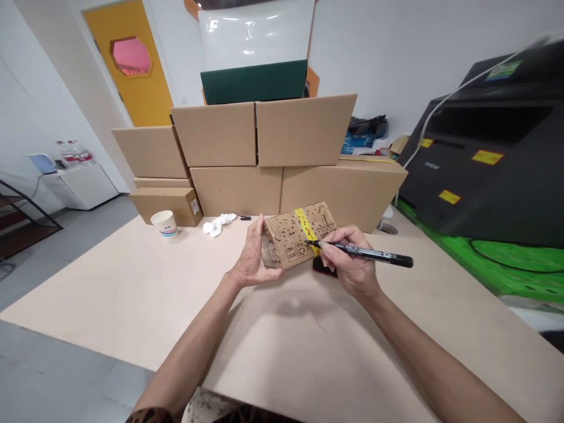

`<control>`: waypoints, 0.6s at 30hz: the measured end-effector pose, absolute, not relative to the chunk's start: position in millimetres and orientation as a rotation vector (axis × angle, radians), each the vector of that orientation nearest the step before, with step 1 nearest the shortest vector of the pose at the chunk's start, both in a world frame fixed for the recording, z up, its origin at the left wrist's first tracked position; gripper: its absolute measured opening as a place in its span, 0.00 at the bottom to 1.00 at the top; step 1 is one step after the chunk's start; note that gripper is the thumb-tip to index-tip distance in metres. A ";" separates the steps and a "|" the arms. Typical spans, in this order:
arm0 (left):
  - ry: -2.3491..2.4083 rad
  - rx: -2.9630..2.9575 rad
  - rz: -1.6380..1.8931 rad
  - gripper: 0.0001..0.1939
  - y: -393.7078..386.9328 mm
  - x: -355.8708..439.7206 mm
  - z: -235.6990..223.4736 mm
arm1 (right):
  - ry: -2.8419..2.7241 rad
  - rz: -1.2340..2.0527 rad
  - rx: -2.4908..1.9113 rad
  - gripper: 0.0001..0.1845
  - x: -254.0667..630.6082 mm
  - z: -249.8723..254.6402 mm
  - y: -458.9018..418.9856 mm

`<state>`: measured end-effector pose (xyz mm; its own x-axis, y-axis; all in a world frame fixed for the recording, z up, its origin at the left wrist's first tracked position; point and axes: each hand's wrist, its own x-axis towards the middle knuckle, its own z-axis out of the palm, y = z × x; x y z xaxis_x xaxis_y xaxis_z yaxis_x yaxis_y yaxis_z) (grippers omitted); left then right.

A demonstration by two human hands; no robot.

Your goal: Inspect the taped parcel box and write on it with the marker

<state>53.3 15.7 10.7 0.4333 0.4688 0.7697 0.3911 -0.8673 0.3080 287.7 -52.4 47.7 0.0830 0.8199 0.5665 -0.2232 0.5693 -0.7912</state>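
Both hands are busy — your left hand (251, 258) grips the box (299, 234), your right hand (350, 261) pinches the marker (370, 254), tip on yellow tape (307, 226) — marking looks underway, unfinished.

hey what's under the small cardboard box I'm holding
Under the small cardboard box, a dark red object peeks out by the right hand; the box and hand cover most of it. Below lies the table.
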 end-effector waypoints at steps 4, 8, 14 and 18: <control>0.749 2.589 1.449 0.68 13.2 55.5 13.5 | -1.328 0.789 -0.710 0.07 292.7 43.0 -51.7; 0.710 2.574 1.481 0.66 12.0 53.4 16.4 | -1.468 0.593 -0.823 0.05 293.0 45.1 -54.4; 0.742 2.513 1.467 0.65 8.1 50.0 16.8 | -1.530 0.318 -0.839 0.05 277.1 60.2 -61.5; 0.726 2.506 1.495 0.65 4.2 50.0 15.6 | -1.588 0.145 -0.823 0.05 270.5 65.2 -65.8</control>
